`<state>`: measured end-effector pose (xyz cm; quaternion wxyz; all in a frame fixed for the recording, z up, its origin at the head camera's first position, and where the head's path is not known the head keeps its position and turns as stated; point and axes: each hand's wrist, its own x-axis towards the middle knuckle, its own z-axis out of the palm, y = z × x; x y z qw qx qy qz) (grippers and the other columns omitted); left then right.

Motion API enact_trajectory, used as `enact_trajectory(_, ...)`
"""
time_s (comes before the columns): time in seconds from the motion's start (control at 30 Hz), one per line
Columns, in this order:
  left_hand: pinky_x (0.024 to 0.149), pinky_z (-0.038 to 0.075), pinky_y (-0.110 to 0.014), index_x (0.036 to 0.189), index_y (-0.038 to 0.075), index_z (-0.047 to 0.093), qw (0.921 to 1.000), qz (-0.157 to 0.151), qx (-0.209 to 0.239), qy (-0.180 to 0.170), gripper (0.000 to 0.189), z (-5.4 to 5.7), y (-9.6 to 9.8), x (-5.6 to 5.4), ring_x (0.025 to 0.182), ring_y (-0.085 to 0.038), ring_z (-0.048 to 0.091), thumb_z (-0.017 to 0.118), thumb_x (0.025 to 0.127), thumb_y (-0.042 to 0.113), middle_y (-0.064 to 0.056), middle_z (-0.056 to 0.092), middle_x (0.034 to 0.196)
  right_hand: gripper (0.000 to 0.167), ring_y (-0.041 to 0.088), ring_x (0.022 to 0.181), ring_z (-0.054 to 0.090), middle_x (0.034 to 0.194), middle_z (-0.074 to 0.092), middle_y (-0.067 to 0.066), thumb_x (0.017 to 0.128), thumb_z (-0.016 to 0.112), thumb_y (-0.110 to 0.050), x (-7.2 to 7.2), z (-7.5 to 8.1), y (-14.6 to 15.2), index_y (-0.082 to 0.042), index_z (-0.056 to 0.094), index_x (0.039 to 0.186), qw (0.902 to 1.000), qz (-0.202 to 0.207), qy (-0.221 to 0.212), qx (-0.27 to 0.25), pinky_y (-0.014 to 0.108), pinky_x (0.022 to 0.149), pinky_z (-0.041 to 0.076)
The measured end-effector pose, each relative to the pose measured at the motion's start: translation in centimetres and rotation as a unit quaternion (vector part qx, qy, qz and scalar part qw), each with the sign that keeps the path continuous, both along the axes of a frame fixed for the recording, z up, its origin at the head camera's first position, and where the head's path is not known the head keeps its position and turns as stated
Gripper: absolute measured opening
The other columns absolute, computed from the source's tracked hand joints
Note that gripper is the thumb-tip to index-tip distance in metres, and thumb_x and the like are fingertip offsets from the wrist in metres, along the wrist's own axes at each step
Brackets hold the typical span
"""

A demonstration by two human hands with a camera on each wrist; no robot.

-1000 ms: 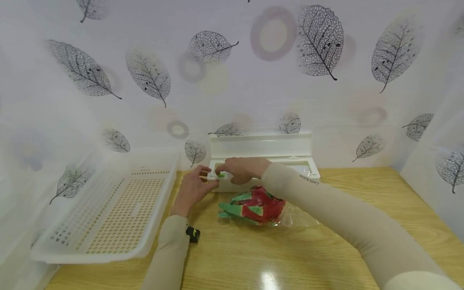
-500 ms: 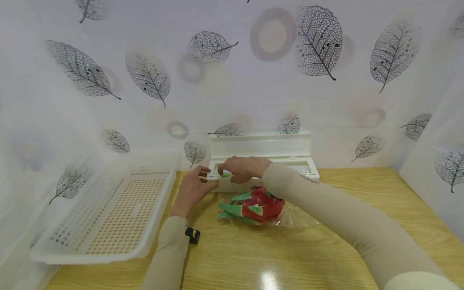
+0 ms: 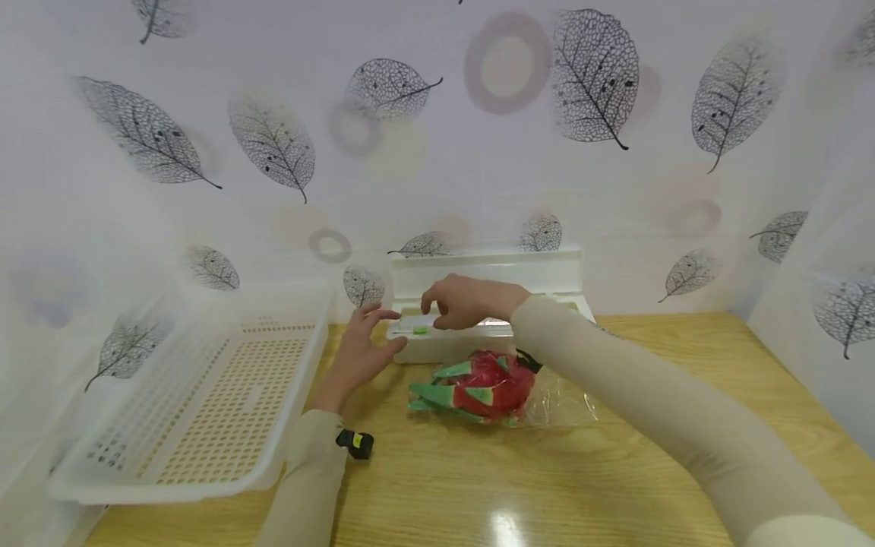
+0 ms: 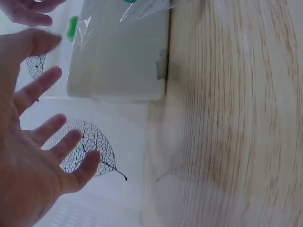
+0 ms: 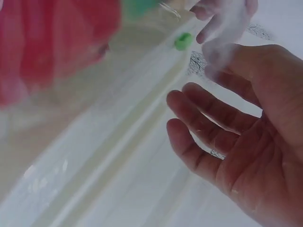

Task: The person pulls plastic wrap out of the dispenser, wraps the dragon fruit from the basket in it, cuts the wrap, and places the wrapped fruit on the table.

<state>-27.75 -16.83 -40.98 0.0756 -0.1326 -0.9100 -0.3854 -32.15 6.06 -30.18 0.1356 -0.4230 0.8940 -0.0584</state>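
A white cling film box (image 3: 451,349) with a raised lid (image 3: 488,273) stands at the back of the table. On its front rim, near the left end, sits a green slide cutter (image 3: 420,330). My right hand (image 3: 472,300) is bent over the box just right of the cutter. Its fingers spread loosely in the right wrist view, with a hazy translucent patch across the thumb tip. My left hand (image 3: 358,349) is at the box's left end, fingers apart and bent, thumb near the front corner. In front of the box lies a red and green dragon fruit (image 3: 478,387) in clear plastic.
A white perforated basket (image 3: 225,403) stands at the left. A small black device (image 3: 355,443) is at the left wrist. Leaf-patterned sheeting (image 3: 437,152) rises close behind the box and at both sides of the wooden table (image 3: 519,479).
My right hand has left the green cutter, rising and shifting right, so the cutter is exposed. My left hand has eased slightly away from the box, its fingers spread wider.
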Motion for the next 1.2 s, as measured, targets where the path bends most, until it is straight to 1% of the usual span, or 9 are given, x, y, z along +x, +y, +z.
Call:
enact_trajectory(0.07, 0.113, 0.034, -0.071, 0.133, 0.014, 0.065, 0.9999, -0.008, -0.006, -0.002, 0.044, -0.2, 0.2, -0.1, 0.15, -0.05, 0.027, 0.075, 0.093, 0.031, -0.021, 0.024, 0.166, 0.036, 0.021, 0.097, 0.067, 0.114, 0.071, 0.01, 0.099, 0.064, -0.018, 0.0, 0.4, 0.4, -0.008, 0.065, 0.133, 0.9999, -0.001, 0.009, 0.008, 0.038, 0.089, 0.056)
enact_trajectory(0.13, 0.111, 0.032, -0.075, 0.132, 0.017, 0.067, 0.9997, -0.015, -0.02, -0.004, 0.044, -0.4, 0.3, -0.2, 0.152, -0.052, 0.021, 0.076, 0.093, 0.035, -0.021, 0.02, 0.168, 0.034, 0.02, 0.093, 0.068, 0.111, 0.072, 0.01, 0.098, 0.064, -0.016, 0.0, 0.9, 0.7, -0.007, 0.067, 0.131, 0.9998, 0.005, 0.016, 0.011, 0.037, 0.088, 0.057)
enact_trajectory(0.27, 0.107, 0.027, -0.083, 0.13, 0.02, 0.068, 0.9992, -0.015, -0.038, 0.001, 0.042, -0.7, 0.2, -0.3, 0.151, -0.056, 0.016, 0.075, 0.093, 0.038, -0.022, 0.019, 0.168, 0.031, 0.021, 0.093, 0.069, 0.111, 0.073, 0.011, 0.097, 0.064, -0.015, -0.2, 1.0, 0.6, -0.005, 0.069, 0.127, 0.9994, 0.021, 0.026, 0.008, 0.038, 0.088, 0.057)
enact_trajectory(0.37, 0.107, 0.027, -0.083, 0.134, 0.021, 0.065, 0.9993, -0.014, -0.033, 0.008, 0.045, -0.8, 0.0, -0.3, 0.152, -0.055, 0.016, 0.075, 0.093, 0.037, -0.022, 0.018, 0.168, 0.03, 0.022, 0.097, 0.069, 0.116, 0.072, 0.01, 0.098, 0.064, -0.018, -0.2, 0.5, 0.0, -0.007, 0.07, 0.126, 0.9995, 0.021, 0.016, 0.015, 0.038, 0.09, 0.057)
enact_trajectory(0.47, 0.108, 0.028, -0.082, 0.136, 0.021, 0.063, 0.9989, -0.023, -0.035, 0.023, 0.046, -1.1, 0.2, -0.5, 0.151, -0.056, 0.018, 0.076, 0.093, 0.035, -0.024, 0.019, 0.168, 0.03, 0.022, 0.101, 0.068, 0.12, 0.071, 0.009, 0.099, 0.065, -0.021, -0.1, -0.1, -0.7, -0.01, 0.07, 0.126, 0.9993, 0.018, 0.008, 0.033, 0.039, 0.091, 0.058)
enact_trajectory(0.6, 0.109, 0.029, -0.08, 0.129, 0.019, 0.069, 0.9979, -0.034, -0.039, 0.039, 0.039, -1.5, 0.4, -0.8, 0.15, -0.056, 0.02, 0.076, 0.093, 0.033, -0.024, 0.023, 0.166, 0.029, 0.023, 0.102, 0.071, 0.121, 0.073, 0.01, 0.099, 0.065, -0.021, -0.5, -0.7, -1.3, -0.01, 0.072, 0.125, 0.9985, 0.024, 0.021, 0.044, 0.039, 0.092, 0.058)
enact_trajectory(0.77, 0.111, 0.03, -0.078, 0.12, 0.016, 0.072, 0.9987, -0.024, -0.02, 0.041, 0.032, -1.8, 0.2, -0.8, 0.15, -0.054, 0.024, 0.077, 0.092, 0.031, -0.024, 0.027, 0.165, 0.025, 0.024, 0.102, 0.072, 0.118, 0.074, 0.01, 0.099, 0.067, -0.021, -0.8, -0.9, -2.1, -0.01, 0.074, 0.12, 0.9982, 0.03, 0.035, 0.038, 0.04, 0.092, 0.059)
enact_trajectory(0.93, 0.111, 0.032, -0.075, 0.117, 0.014, 0.073, 0.9984, -0.027, 0.0, 0.049, 0.028, -2.0, 0.2, -0.8, 0.148, -0.054, 0.028, 0.077, 0.092, 0.027, -0.026, 0.03, 0.163, 0.023, 0.023, 0.102, 0.071, 0.115, 0.075, 0.006, 0.098, 0.069, -0.027, -0.8, -1.1, -2.6, -0.013, 0.077, 0.115, 0.9979, 0.015, 0.045, 0.045, 0.04, 0.09, 0.059)
enact_trajectory(1.2, 0.113, 0.033, -0.072, 0.115, 0.014, 0.073, 0.9991, -0.02, 0.004, 0.037, 0.024, -2.1, 0.3, -0.9, 0.148, -0.051, 0.03, 0.075, 0.095, 0.026, -0.023, 0.031, 0.163, 0.019, 0.022, 0.099, 0.071, 0.111, 0.076, 0.003, 0.097, 0.07, -0.03, -1.2, -1.6, -2.7, -0.017, 0.079, 0.107, 0.997, 0.001, 0.055, 0.055, 0.041, 0.085, 0.06)
